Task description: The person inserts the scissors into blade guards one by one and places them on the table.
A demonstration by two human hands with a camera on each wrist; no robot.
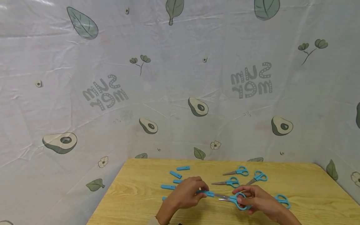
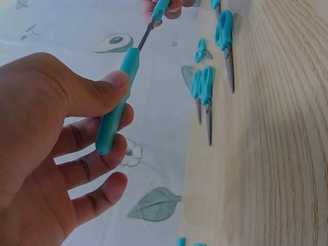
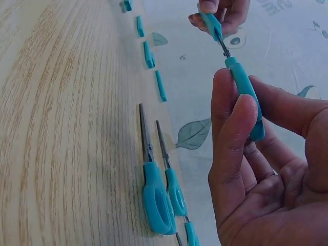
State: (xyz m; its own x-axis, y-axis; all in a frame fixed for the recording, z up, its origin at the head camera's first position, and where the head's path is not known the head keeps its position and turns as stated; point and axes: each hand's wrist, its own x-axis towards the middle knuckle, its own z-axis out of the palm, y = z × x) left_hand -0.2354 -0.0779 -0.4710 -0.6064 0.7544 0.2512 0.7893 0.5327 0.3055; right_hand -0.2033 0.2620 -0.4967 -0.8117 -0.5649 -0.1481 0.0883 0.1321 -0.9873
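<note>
Between thumb and fingers my left hand [image 1: 187, 192] pinches a blue scissor cap [image 2: 119, 100]. My right hand [image 1: 260, 200] grips a pair of scissors [image 3: 245, 84] by its blue handles. The scissors' blades point left toward the cap, parted slightly in the head view. One blade meets the open end of the cap, and the other shows just beneath it. Both things are held up above the wooden table [image 1: 135, 175].
Several more blue-handled scissors lie on the right, including one pair [image 1: 238, 171] at the back and another [image 1: 282, 201] beyond the right hand. Several loose blue caps, one of them a back cap [image 1: 183, 168], lie on the left. A printed sheet [image 1: 174, 81] hangs behind the table.
</note>
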